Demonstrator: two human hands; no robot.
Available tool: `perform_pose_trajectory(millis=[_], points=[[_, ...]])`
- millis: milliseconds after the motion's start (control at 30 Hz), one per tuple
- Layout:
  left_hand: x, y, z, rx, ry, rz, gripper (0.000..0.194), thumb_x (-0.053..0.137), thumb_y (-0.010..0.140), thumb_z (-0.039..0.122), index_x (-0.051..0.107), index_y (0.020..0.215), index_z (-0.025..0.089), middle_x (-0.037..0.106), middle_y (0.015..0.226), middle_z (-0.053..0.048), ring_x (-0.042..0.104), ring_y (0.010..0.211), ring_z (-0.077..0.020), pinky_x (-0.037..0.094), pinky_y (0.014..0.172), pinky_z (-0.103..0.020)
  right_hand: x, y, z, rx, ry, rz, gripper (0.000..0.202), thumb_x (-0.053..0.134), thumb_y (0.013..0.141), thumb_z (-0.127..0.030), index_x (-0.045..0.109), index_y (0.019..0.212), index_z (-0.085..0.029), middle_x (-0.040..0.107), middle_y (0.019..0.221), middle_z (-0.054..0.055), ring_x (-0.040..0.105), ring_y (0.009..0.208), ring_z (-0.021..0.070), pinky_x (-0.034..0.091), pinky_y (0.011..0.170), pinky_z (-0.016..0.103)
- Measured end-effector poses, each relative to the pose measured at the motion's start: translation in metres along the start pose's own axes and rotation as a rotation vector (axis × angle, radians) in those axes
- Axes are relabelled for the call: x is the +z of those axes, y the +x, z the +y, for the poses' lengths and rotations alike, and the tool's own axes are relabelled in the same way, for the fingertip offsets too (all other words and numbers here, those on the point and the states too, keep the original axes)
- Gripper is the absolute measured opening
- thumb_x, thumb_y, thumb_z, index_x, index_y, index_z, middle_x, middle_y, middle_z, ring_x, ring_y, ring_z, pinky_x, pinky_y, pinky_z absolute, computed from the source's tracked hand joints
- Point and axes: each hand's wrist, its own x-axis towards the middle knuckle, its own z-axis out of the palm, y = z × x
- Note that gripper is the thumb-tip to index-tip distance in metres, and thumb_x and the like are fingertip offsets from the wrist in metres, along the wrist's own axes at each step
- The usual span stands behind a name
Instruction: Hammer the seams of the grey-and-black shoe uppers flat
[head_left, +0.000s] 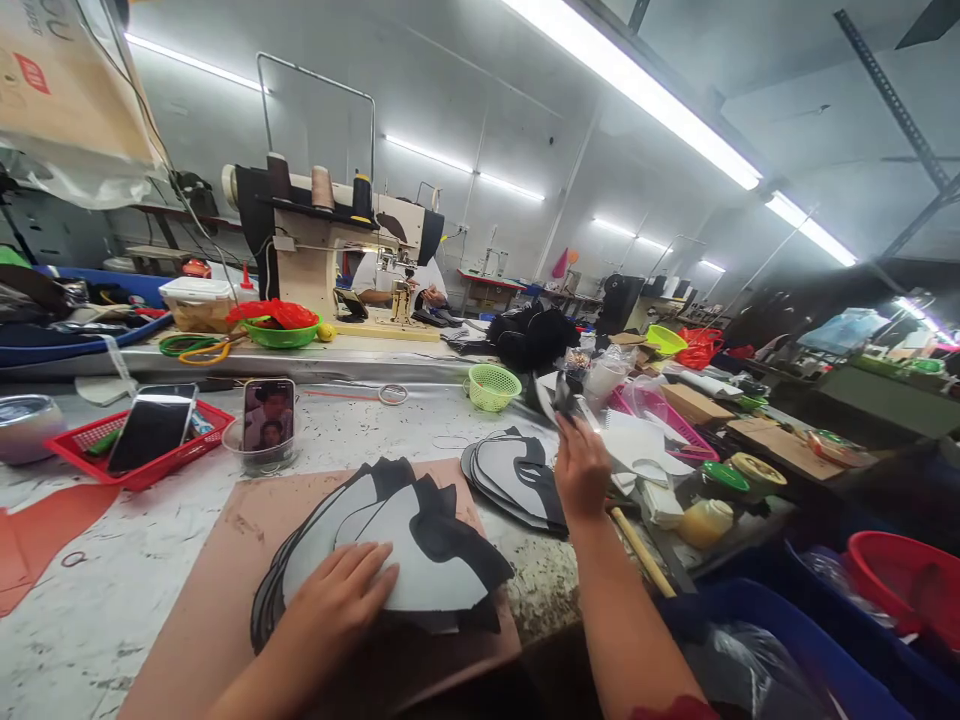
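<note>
My left hand (349,590) lies flat on a fanned stack of black pieces with white backing (442,565), fingers stretched out. The pieces are curved, with notched edges, and look like cut fabric or leather parts. My right hand (583,465) reaches forward past a second, smaller stack of such pieces (517,470). Its fingers are drawn together at a blurred dark-and-white thing (559,395), whose kind I cannot make out. Under the larger stack lies a pinkish-brown board (202,580).
A sewing machine (307,240) stands behind the table, with a person's hands beyond it. Left are a phone (270,415) and a red basket (214,425). A green basket (493,388), a wooden handle (643,550), jars and blue bins (757,610) lie ahead and right.
</note>
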Motion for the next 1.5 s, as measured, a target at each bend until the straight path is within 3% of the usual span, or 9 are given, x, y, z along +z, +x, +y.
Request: perform_pose_trajectory(millis=[133,400,633,867,967,1100,1300,1433,1500], points=[[-0.002,-0.001,-0.001,-0.046,0.02,-0.066,0.045,0.033,0.077,-0.004,0.067,0.094,0.02,0.066,0.105,-0.01,0.058,0.099,-0.0235,0.044,0.089,-0.04,0.024,-0.029,-0.003,-0.127,-0.016,-0.52,0.029,0.049,0.081,-0.011,0.069,0.098,-0.024,0.067,0.102,0.011,0.062,0.093,0.024,0.049,0.084,0.04],[-0.015,0.005,-0.005,-0.108,-0.043,-0.262,0.044,0.047,0.069,-0.003,0.064,0.103,0.021,0.061,0.118,-0.01,0.057,0.109,-0.0254,0.049,0.087,-0.035,-0.001,-0.093,-0.112,-0.435,0.563,-0.92,0.066,0.062,0.074,-0.023,0.04,0.136,-0.024,0.059,0.123,0.009,0.058,0.109,0.0222,0.049,0.09,0.034],[-0.038,0.021,-0.025,-0.297,-0.163,-0.509,0.08,0.067,0.066,0.022,0.033,0.138,0.022,0.041,0.139,-0.017,0.051,0.117,-0.0307,0.045,0.093,-0.042,-0.009,-0.076,-0.111,-0.383,0.415,-0.285,0.061,0.032,0.082,-0.001,0.042,0.136,-0.029,0.06,0.121,0.01,0.061,0.104,0.0207,0.054,0.08,0.032],[-0.049,0.038,-0.027,-0.225,-0.269,-0.651,0.03,0.063,0.066,0.01,0.062,0.095,0.018,0.068,0.095,-0.006,0.062,0.091,-0.0238,0.048,0.08,-0.033,-0.004,-0.104,-0.139,-0.45,0.289,-0.603,0.045,0.041,0.08,-0.007,0.062,0.116,-0.024,0.057,0.125,0.015,0.066,0.087,0.0232,0.056,0.069,0.032],[-0.049,0.036,-0.026,-0.29,-0.291,-0.618,0.029,0.057,0.069,0.005,0.062,0.094,0.017,0.067,0.098,-0.007,0.062,0.093,-0.0215,0.049,0.081,-0.031,-0.001,-0.116,-0.145,-0.36,0.336,-0.706,0.032,0.052,0.079,-0.022,0.064,0.109,-0.017,0.062,0.117,0.016,0.064,0.093,0.0264,0.056,0.075,0.036],[-0.046,0.037,-0.023,-0.254,-0.205,-0.53,0.031,0.047,0.074,-0.001,0.063,0.093,0.018,0.066,0.096,-0.006,0.062,0.089,-0.0185,0.05,0.077,-0.028,-0.001,-0.115,-0.146,-0.259,0.377,-0.591,0.057,0.06,0.076,-0.047,0.056,0.119,-0.01,0.064,0.11,0.02,0.061,0.101,0.0313,0.055,0.08,0.039],[-0.042,0.046,-0.024,-0.038,0.036,-0.374,0.023,0.048,0.074,-0.002,0.062,0.07,0.016,0.064,0.08,-0.005,0.061,0.076,-0.0205,0.05,0.065,-0.03,-0.013,-0.077,-0.108,-0.123,0.36,-0.23,0.038,0.033,0.088,-0.01,0.062,0.113,-0.017,0.07,0.096,0.01,0.066,0.09,0.02,0.055,0.076,0.031],[-0.04,0.042,-0.03,0.032,0.024,-0.208,0.026,0.046,0.073,-0.005,0.059,0.069,0.017,0.067,0.09,-0.005,0.058,0.101,-0.0256,0.047,0.083,-0.037,-0.039,-0.041,-0.073,-0.083,-0.07,0.181,0.034,0.038,0.086,-0.006,0.067,0.103,-0.013,0.068,0.101,0.015,0.066,0.091,0.0233,0.053,0.074,0.032],[-0.039,0.042,-0.03,0.063,-0.042,-0.229,0.029,0.042,0.072,-0.007,0.057,0.071,0.018,0.068,0.084,-0.003,0.06,0.098,-0.0216,0.045,0.085,-0.035,-0.05,-0.035,-0.076,-0.133,-0.11,0.211,0.031,0.041,0.087,-0.009,0.067,0.105,-0.011,0.067,0.106,0.015,0.064,0.095,0.0226,0.052,0.078,0.031]])
